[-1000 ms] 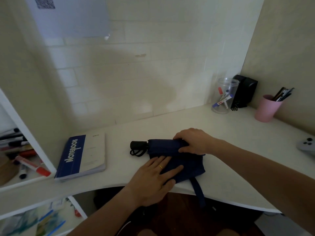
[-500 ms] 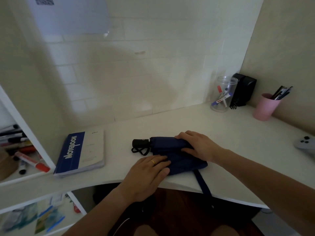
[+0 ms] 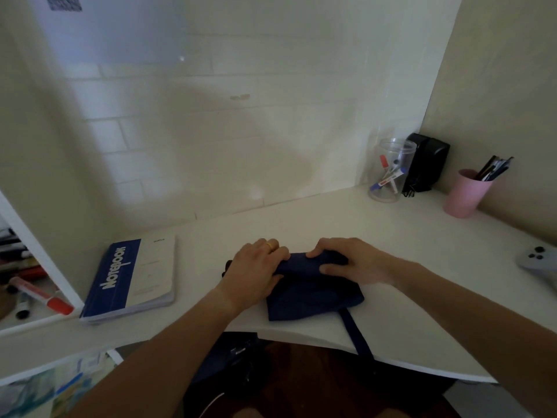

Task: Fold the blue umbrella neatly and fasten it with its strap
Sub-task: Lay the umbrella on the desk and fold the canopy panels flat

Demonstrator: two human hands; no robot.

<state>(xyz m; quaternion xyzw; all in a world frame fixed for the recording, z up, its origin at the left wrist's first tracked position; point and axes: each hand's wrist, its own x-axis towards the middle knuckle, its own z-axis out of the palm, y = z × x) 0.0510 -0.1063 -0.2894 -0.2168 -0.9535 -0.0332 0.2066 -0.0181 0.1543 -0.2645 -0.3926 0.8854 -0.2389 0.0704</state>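
Pressing a collapsed blue umbrella [image 3: 313,285] onto a white desk [image 3: 407,251] with both hands.

Left hand [image 3: 256,273] curls over its handle end, fingers wrapped around the fabric; right hand [image 3: 352,262] clasps the far roll, thumb beneath. Its strap [image 3: 358,333] dangles loose over the desk's front edge.

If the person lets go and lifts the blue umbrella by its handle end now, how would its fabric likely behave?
The blue umbrella fabric would probably flop open: it lies loose and creased, pinned only by the left hand and right hand. Its strap hangs unfastened over the desk edge and would likely dangle.
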